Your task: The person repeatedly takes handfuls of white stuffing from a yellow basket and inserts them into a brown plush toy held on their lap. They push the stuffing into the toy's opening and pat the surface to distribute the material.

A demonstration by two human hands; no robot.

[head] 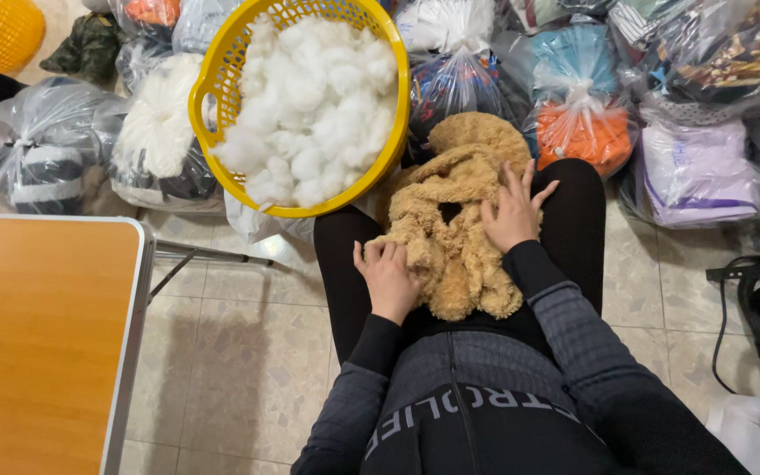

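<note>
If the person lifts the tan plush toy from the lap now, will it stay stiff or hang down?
The tan plush toy would probably hang limp: it lies crumpled and folded over the lap, looking only partly filled. It likely weighs little for its size, like the white stuffing in the yellow basket. Its fuzzy pile should grip well under the left hand and right hand.

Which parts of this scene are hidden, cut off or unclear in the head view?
- Plush toy: its underside lies against the lap; both hands cover parts of it.
- Left hand: fingertips curl into the fur, so the grip is unclear.
- Right hand: palm faces down, hidden.
- Yellow basket: top rim is cut by the frame edge; white stuffing hides its bottom.
- Plastic bags: contents blurred by wrinkled film.
- Folding table: cut by left edge.
</note>
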